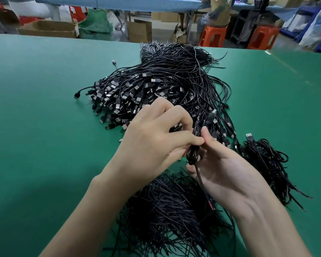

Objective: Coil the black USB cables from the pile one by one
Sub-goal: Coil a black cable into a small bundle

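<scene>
The left grip [156, 140] and right grip [224, 169] both pinch one coiled black USB cable [194, 145] above the green surface [44, 108], just in front of the pile [156, 84] (plugs facing near-left). Finished coils [265, 160] lie at right.

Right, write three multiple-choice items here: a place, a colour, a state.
1. The heap of coiled black cables lies: A) in a bucket; B) beside the right hand; C) in a drawer.
2. The flat table top is: A) green; B) white; C) red.
3. The black cable bundle between left hand and right hand is: A) straight; B) looped, gripped; C) dropped.
Key: 1B, it lies just right of that hand; 2A, green throughout; 3B, both hands pinch its loops.
</scene>
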`<state>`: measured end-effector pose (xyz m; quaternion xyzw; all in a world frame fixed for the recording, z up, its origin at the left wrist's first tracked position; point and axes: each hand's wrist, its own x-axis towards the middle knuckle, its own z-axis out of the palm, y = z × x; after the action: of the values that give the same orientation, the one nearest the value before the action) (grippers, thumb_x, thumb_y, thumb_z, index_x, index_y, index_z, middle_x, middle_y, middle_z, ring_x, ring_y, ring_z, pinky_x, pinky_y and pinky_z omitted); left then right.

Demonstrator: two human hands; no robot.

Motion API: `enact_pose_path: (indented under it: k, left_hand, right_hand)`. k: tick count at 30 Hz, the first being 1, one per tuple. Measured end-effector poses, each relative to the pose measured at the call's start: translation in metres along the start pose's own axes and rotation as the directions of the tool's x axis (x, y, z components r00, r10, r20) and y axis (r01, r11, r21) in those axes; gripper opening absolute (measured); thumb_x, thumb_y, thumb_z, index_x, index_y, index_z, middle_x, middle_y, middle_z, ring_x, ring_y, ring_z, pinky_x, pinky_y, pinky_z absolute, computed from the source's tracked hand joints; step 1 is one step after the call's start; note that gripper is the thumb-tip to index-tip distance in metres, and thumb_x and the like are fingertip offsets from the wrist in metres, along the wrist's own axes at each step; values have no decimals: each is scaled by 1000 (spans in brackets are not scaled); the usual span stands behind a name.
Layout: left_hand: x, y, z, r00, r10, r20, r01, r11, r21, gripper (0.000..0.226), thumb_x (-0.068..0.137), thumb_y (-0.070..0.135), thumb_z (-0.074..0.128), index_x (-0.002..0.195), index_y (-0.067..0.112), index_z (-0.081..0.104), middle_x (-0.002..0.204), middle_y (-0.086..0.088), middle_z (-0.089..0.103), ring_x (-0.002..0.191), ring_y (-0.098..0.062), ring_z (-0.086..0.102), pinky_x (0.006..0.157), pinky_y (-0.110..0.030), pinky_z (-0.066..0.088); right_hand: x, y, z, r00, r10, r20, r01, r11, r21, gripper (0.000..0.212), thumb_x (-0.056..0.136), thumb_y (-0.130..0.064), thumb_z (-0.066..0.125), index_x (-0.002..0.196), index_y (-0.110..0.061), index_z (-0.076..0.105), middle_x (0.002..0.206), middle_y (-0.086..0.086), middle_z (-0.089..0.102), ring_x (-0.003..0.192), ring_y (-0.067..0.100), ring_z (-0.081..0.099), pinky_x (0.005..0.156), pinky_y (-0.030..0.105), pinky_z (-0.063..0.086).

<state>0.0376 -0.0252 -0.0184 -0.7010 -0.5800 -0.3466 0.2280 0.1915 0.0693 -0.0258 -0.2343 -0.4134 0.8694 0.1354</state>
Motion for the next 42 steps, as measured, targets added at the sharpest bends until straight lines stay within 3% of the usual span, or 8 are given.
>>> enact_pose_path:
  k: [7, 12, 17, 22, 27, 32, 36, 42]
  left_hand:
    - [-2, 7, 5, 991, -127, 35, 132, 971, -197, 19, 96, 14, 72, 111, 22, 81, 108, 0, 63, 96, -24, 55, 82, -36, 45]
    - [0, 6, 2, 854, -466, 233, 514, 683, -519, 25, 103, 29, 60, 124, 25, 73, 115, 13, 65, 113, -12, 63, 90, -23, 48]
    - [-2, 6, 0, 812, -323, 486, 581, 368, -726, 31, 107, 24, 54, 109, -1, 73, 88, 5, 69, 88, -24, 70, 90, -58, 53]
    - [-5, 2, 5, 833, -409, 371, 511, 317, -799, 27, 90, 17, 69, 89, -10, 75, 117, -14, 70, 95, -17, 72, 84, -38, 60]
    - [-6, 6, 13, 810, -407, 421, 517, 158, -842, 33, 91, 16, 67, 105, -15, 72, 100, -7, 75, 74, -11, 72, 81, -24, 56]
    - [-5, 11, 17, 770, -454, 449, 580, 204, -789, 34, 95, 28, 66, 95, -5, 75, 83, -21, 75, 84, -36, 66, 96, -58, 52]
    - [-3, 12, 17, 776, -491, 395, 550, 222, -805, 24, 93, 23, 68, 85, 0, 74, 68, 0, 74, 64, -9, 68, 69, -21, 55]
    - [-2, 11, 15, 761, -519, 389, 542, 179, -821, 13, 93, 24, 70, 92, 18, 82, 64, 8, 66, 63, -4, 63, 71, -15, 52]
  right_hand:
    - [-7, 0, 2, 890, -361, -278, 296, 922, -251, 33, 93, -46, 58, 94, -23, 82, 103, 1, 78, 96, 8, 70, 96, 38, 44]
    - [-12, -4, 10, 865, -477, -157, 378, 823, -424, 38, 98, -43, 53, 85, -17, 76, 77, 3, 71, 69, 14, 66, 76, 31, 54]
    - [-17, -7, 16, 921, -385, 54, 366, 812, -454, 39, 102, -37, 46, 80, -8, 61, 61, 6, 59, 46, 15, 52, 41, 26, 41]
    - [-20, -10, 13, 964, -257, 68, 253, 811, -527, 47, 93, -52, 47, 83, -9, 62, 53, 2, 51, 37, 8, 35, 42, 25, 27]
    - [-21, -11, 12, 991, -111, 72, 132, 853, -504, 51, 91, -62, 44, 64, -20, 55, 52, -3, 36, 44, 10, 29, 42, 17, 26]
    - [-21, -10, 10, 995, -75, 68, 99, 869, -485, 51, 97, -62, 38, 65, -22, 45, 57, -5, 29, 49, 12, 25, 45, 19, 27]
    - [-20, -9, 10, 993, -45, 108, 86, 909, -407, 48, 101, -59, 40, 72, -22, 45, 62, -5, 29, 53, 13, 25, 45, 21, 29]
    - [-19, -9, 6, 975, -8, 222, 56, 976, -209, 29, 106, -37, 46, 90, -17, 58, 71, -3, 36, 58, 11, 28, 47, 21, 28]
